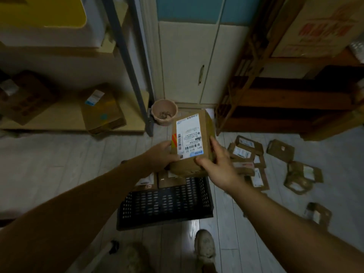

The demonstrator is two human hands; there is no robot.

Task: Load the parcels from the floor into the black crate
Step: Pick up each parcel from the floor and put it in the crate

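A brown cardboard parcel (192,142) with a white shipping label is held above the far end of the black crate (167,205). My left hand (160,156) grips its left side and my right hand (218,164) grips its right side and near corner. The perforated black crate stands on the floor in front of me. Inside it, under the held parcel, lie a couple of flat parcels (171,180). Several small brown parcels (246,152) are scattered on the floor to the right of the crate.
A pink pot (164,113) stands on the floor beyond the crate. Left is a low shelf with a cardboard box (102,111) and a grey metal post (137,85). A wooden rack (275,99) stands at the right. My shoe (204,247) is near the crate.
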